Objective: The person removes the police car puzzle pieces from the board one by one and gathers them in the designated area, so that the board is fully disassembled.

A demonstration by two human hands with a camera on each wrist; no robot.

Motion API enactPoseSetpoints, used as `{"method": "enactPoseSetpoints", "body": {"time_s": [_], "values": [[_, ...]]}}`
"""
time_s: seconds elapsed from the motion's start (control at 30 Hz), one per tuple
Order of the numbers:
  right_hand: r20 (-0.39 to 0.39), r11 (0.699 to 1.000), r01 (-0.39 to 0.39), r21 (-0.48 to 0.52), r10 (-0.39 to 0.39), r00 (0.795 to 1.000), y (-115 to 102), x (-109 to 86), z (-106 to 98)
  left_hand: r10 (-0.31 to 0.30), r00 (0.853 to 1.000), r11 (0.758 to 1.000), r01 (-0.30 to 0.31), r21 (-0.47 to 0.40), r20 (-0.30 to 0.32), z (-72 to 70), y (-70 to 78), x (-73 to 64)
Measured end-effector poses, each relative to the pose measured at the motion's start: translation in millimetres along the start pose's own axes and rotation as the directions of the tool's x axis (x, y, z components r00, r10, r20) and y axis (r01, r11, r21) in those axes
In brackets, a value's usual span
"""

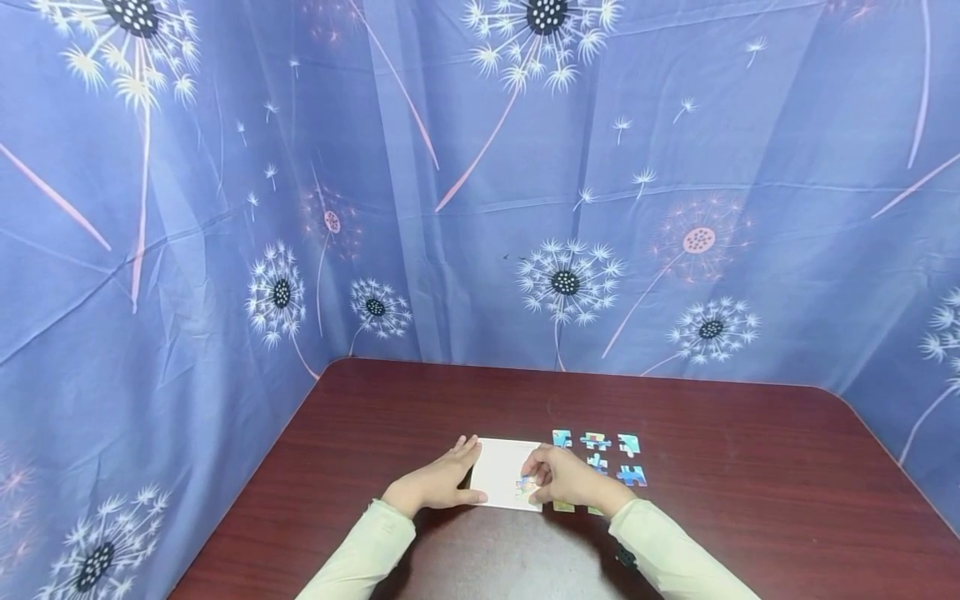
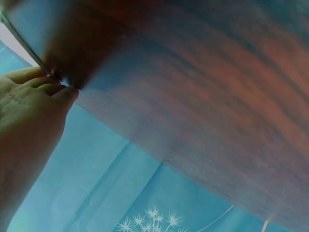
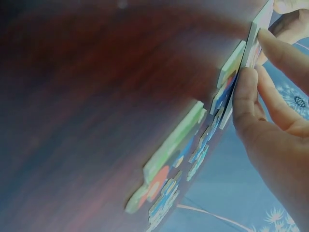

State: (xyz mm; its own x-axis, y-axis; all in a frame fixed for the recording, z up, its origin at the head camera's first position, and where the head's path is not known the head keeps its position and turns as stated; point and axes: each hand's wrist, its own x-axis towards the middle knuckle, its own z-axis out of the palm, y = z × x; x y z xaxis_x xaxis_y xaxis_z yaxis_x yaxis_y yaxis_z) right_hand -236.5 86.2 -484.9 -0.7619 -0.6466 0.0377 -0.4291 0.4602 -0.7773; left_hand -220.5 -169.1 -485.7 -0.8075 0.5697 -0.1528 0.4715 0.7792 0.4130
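A flat white board lies on the table in the head view. My left hand rests along its left side, fingers fairly straight at the far corner and thumb on the near one. Over the right part of the board, my right hand pinches a colourful jigsaw piece between thumb and fingers. The right wrist view shows the right fingers low at the board; the pinched piece is mostly hidden there. In the left wrist view, the left hand touches the board's edge.
Several loose jigsaw pieces lie right of the board, some partly under the right hand and forearm. Green-edged pieces show near the right wrist. The dark red table meets a blue dandelion-print curtain behind and on the left.
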Motion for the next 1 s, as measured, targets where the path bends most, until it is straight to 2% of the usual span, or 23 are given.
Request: {"method": "enactPoseSetpoints", "body": {"time_s": [0.43,0.67,1.0], "values": [[0.004,0.995,0.048,0.093,-0.048,0.999,4,0.9,0,0.002,1.0,1.0,-0.002,0.003,0.007,-1.9,0.2,-0.5],[0.005,0.975,0.033,0.222,-0.035,0.999,7,-1.7,-5,0.008,1.0,1.0,-0.008,0.013,0.007,-1.3,-1.6,0.7],[-0.011,0.976,0.001,0.217,0.001,1.0,16,-17.7,-29,0.002,1.0,1.0,-0.002,0.005,0.017,-0.6,0.4,0.6]]}}
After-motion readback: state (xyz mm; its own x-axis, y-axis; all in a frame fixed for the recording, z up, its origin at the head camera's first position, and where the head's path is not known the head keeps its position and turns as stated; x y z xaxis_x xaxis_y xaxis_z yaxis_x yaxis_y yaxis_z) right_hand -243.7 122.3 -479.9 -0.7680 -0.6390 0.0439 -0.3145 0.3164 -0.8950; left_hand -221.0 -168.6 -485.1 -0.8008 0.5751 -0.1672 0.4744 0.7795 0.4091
